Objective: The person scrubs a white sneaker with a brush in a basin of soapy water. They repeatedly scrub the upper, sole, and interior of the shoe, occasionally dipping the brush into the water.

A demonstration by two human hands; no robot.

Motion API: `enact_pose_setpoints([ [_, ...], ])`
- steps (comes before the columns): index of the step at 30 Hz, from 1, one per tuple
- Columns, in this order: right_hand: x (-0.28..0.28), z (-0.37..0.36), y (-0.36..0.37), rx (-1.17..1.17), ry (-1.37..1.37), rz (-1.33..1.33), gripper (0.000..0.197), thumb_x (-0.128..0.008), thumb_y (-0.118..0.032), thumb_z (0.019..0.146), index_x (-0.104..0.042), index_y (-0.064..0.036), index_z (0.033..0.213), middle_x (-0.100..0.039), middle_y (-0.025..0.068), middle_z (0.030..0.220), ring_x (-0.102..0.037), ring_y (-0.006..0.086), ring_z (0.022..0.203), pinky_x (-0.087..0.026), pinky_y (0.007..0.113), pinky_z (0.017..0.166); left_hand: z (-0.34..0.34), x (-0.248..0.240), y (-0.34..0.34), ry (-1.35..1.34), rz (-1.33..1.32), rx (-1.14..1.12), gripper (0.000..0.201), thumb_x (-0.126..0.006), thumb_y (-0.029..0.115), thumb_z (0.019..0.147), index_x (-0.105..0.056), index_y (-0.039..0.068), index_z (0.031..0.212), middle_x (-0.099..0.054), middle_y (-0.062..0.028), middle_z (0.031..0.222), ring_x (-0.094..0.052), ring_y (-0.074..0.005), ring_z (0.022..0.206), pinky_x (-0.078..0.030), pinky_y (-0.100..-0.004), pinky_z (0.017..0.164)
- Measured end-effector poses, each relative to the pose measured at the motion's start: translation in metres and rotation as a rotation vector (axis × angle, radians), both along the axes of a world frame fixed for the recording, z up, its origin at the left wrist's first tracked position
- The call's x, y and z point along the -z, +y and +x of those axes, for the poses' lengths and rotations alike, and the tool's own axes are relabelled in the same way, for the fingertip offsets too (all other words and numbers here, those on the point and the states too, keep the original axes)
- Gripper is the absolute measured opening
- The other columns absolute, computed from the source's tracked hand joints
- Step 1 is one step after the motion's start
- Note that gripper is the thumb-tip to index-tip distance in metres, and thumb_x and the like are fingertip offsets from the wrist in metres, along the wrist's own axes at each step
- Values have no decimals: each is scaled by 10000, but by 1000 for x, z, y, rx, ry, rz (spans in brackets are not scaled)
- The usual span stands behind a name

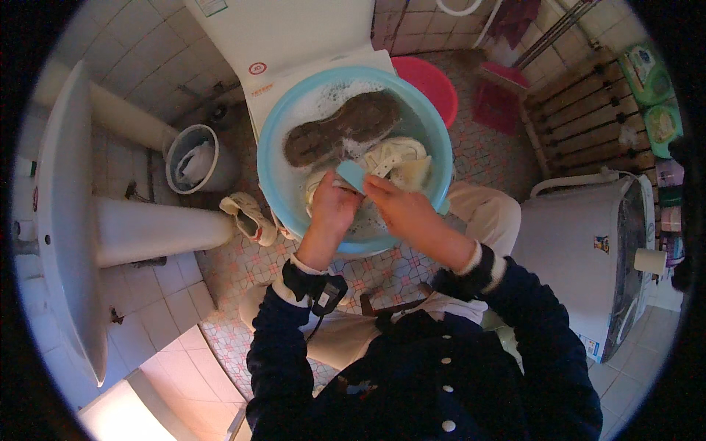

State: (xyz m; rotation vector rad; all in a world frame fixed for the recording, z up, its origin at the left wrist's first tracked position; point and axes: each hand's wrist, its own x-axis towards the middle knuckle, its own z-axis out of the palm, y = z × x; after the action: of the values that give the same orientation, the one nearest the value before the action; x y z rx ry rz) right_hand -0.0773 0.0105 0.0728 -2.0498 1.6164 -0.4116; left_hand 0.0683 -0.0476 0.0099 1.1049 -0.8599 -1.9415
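A light-blue basin holds soapy water, with a cream shoe in its near half. My right hand is closed on a light-blue scrubbing brush, whose bristles are hidden. Close beside it, my left hand grips the near left part of the cream shoe, its fingers partly covered by the brush and the shoe. Farther back in the water lies a second shoe with its dark brown sole facing up.
Behind the basin is a white toilet. Left are a pedestal sink, a pail and another shoe on the floor. At right stand a red basin, a wooden rack and a washing machine.
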Motion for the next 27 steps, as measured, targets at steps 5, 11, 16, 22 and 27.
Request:
enact_pose_setpoints([
  [5, -1, -7, 6, 26, 16, -43, 449, -508, 4, 726, -453, -44, 1169, -450, 109, 1236, -575, 341, 833, -483, 412, 664, -13, 0, -3, 495, 564, -284, 346, -290, 280, 936, -429, 12, 1106, -485, -137, 1146, -456, -273, 1073, -343, -417, 945],
  [11, 6, 1, -1, 35, 29, 14, 465, -500, 15, 729, -433, -36, 1186, -443, 112, 1244, -567, 334, 869, -484, 412, 665, -9, 8, -4, 415, 462, -288, 327, -320, 275, 929, -434, 22, 1101, -503, -127, 1123, -466, -270, 1055, -356, -409, 930],
  [16, -7, -2, 11, 37, -60, -23, 476, -508, 13, 714, -434, -34, 1182, -435, 108, 1252, -570, 333, 853, -486, 410, 661, -9, 18, -3, 536, 461, -231, 297, -346, 260, 923, -446, 25, 1075, -514, -112, 1108, -474, -259, 1037, -377, -390, 906],
  [22, -6, 12, -19, 26, -16, -107, 446, -508, 14, 718, -463, -33, 1160, -416, 116, 1268, -578, 330, 829, -489, 408, 652, -6, 14, 1, 389, 476, -316, 289, -351, 248, 922, -453, 14, 1057, -521, -118, 1089, -487, -247, 1018, -385, -379, 893],
  [27, -4, -6, 20, 25, -14, 80, 445, -507, 13, 716, -467, -40, 1156, -435, 122, 1251, -583, 336, 794, -482, 416, 652, -3, 22, -4, 552, 499, -240, 270, -365, 246, 916, -463, 16, 1016, -538, -121, 1027, -518, -242, 935, -421, -375, 827],
])
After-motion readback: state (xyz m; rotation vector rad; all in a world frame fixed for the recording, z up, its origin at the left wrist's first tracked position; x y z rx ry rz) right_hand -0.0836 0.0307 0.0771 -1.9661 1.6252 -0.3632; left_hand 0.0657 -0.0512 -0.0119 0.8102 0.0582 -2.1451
